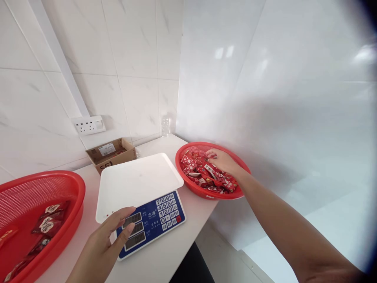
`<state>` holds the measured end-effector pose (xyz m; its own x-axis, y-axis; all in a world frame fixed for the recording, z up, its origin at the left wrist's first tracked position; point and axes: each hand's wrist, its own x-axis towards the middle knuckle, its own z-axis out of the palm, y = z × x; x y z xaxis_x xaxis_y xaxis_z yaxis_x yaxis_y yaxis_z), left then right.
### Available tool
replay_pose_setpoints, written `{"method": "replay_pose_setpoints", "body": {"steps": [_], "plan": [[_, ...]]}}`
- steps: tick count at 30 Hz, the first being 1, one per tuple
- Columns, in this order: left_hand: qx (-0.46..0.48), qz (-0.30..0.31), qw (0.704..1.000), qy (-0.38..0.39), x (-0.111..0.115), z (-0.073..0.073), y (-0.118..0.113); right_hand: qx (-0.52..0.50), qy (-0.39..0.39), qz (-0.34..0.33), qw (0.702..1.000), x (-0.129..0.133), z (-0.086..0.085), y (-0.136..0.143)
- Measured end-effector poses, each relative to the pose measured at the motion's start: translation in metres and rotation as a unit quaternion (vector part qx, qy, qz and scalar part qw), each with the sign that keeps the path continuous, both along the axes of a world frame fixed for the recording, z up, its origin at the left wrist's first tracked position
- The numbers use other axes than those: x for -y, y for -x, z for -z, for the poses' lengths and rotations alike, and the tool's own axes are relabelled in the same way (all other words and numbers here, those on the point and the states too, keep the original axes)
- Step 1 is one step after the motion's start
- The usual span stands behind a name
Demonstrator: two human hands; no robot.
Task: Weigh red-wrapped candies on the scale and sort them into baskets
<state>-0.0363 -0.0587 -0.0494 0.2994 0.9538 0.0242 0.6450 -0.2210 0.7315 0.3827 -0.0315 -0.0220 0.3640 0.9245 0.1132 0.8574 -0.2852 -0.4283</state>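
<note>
My left hand [110, 236] hovers over the left end of a blue and white scale [156, 220], its thumb and fingers apart and nothing held. The scale's white tray [138, 181] bears only a few tiny red specks near its left corner. Over at the right, my right hand [222, 160] reaches into a round red basket [200, 192] full of red wrapped packets [206, 173]. Its fingers bend down at the packets near the back; whether they grip one is hard to tell.
A larger red basket [78, 196] with several dark red packets [50, 224] stands at the left. Behind the scale are an open cardboard box [118, 157] and a clear bottle [165, 126] by the wall. A wall socket [90, 125] is above the box.
</note>
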Motion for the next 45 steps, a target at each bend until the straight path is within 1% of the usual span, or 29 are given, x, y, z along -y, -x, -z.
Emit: {"method": "replay_pose_setpoints", "body": {"steps": [3,8,10,12,16,20,23,25,26,28,30,32,33,35,37,38,40,41,43,45], "plan": [[0.004,0.004,1.0,0.009,-0.001,0.001,-0.002,0.004,0.036,-0.012,0.999,-0.003,0.004,-0.005],[0.003,0.012,1.0,-0.002,0.0,0.001,-0.002,0.017,0.137,-0.08,0.987,-0.01,0.027,-0.006],[0.009,0.017,1.0,-0.013,0.001,0.001,-0.002,0.029,0.153,-0.087,0.984,-0.013,0.034,-0.003],[0.016,0.021,0.999,-0.02,0.001,0.001,-0.003,0.042,0.15,-0.082,0.984,-0.014,0.035,0.001],[0.024,0.023,0.999,-0.015,0.001,0.004,-0.004,0.058,0.103,-0.055,0.992,-0.011,0.025,0.003],[0.038,0.026,0.999,0.002,0.001,0.005,-0.004,0.039,0.042,-0.017,0.998,-0.007,0.011,-0.004],[0.038,0.026,0.999,0.012,0.002,0.003,-0.003,0.012,-0.01,0.01,1.0,-0.008,0.001,-0.008],[0.036,0.026,0.999,0.02,0.003,-0.002,-0.005,-0.007,-0.043,0.011,0.999,-0.01,-0.007,-0.002],[0.037,0.026,0.999,0.026,0.004,-0.004,-0.006,-0.016,-0.058,0.003,0.998,-0.012,-0.011,0.004],[0.045,0.029,0.998,0.04,0.005,-0.01,-0.011,-0.033,-0.085,-0.028,0.995,-0.016,-0.02,0.027],[0.053,0.033,0.997,0.052,0.007,-0.016,-0.016,-0.049,-0.109,-0.078,0.99,-0.02,-0.027,0.061],[0.048,0.032,0.997,0.049,0.007,-0.021,-0.021,-0.047,-0.134,-0.144,0.979,-0.023,-0.029,0.101],[0.039,0.031,0.998,0.04,0.006,-0.023,-0.022,-0.029,-0.151,-0.185,0.971,-0.023,-0.028,0.121],[0.013,0.027,1.0,0.002,0.004,-0.025,-0.023,0.017,-0.151,-0.275,0.949,-0.024,-0.019,0.159],[-0.016,0.036,0.998,-0.056,0.0,-0.025,-0.022,0.053,-0.12,-0.356,0.925,-0.025,-0.004,0.187],[-0.027,0.044,0.995,-0.082,-0.002,-0.024,-0.021,0.065,-0.101,-0.394,0.911,-0.025,0.004,0.197],[-0.044,0.059,0.991,-0.116,-0.007,-0.021,-0.019,0.067,-0.073,-0.444,0.89,-0.027,0.017,0.207],[-0.048,0.065,0.989,-0.124,-0.01,-0.02,-0.019,0.056,-0.067,-0.452,0.888,-0.028,0.021,0.208],[-0.057,0.079,0.987,-0.13,-0.017,-0.016,-0.02,0.015,-0.069,-0.43,0.9,-0.031,0.023,0.203],[-0.066,0.103,0.982,-0.141,-0.026,-0.013,-0.024,-0.035,-0.079,-0.382,0.92,-0.034,0.019,0.192]]}}
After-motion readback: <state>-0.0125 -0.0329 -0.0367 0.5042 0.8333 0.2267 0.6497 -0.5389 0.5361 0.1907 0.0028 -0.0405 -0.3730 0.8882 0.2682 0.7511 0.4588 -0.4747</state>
